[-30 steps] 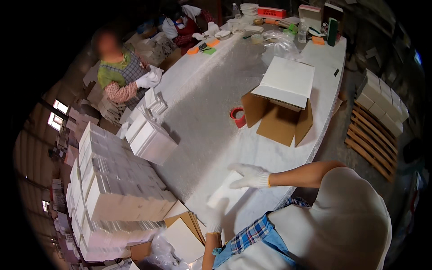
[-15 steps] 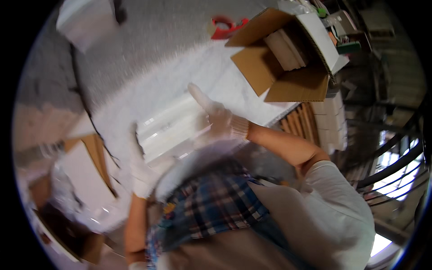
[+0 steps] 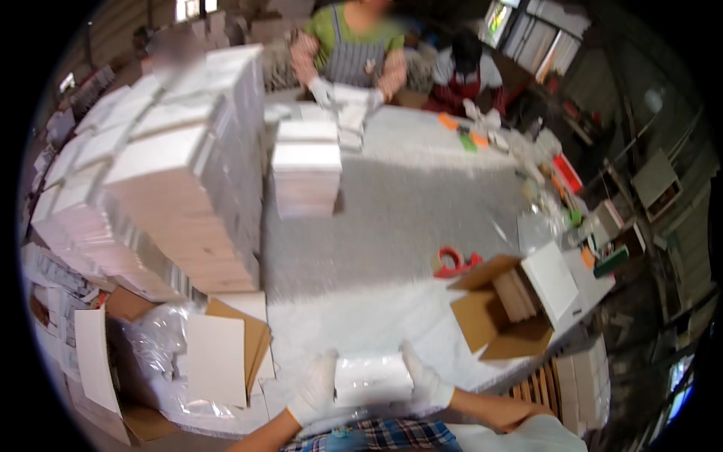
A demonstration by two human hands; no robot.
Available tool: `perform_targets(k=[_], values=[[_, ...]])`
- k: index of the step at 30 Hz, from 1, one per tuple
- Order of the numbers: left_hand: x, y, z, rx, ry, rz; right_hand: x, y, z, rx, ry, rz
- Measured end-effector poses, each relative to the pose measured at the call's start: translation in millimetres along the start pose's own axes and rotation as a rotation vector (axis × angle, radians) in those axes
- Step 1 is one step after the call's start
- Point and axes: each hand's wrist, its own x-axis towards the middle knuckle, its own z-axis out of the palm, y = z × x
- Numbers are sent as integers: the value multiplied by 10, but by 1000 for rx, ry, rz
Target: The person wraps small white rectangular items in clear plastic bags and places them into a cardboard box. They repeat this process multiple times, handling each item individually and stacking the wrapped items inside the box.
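White packet, wrapped in clear film, sat at the near edge of the grey tabletop, clasped from both sides: the gloved left hand gripped its left end and the gloved right hand gripped its right end. Just to the right stood an open cardboard box with its white flap raised, and a red tape dispenser lay beyond it. Tall stacks of white boxes rose on the left, while another person's gloved hands worked at the far end.

White gloves on both hands — plaid shirt.
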Motion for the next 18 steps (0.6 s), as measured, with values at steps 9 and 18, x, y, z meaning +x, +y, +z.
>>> perform_targets(k=[9, 18], values=[[-182, 41, -20, -123, -39, 90, 188, -229, -241, -30, -16, -17], [81, 1087, -511, 450, -200, 303, 116, -405, -347, -155, 8, 2]])
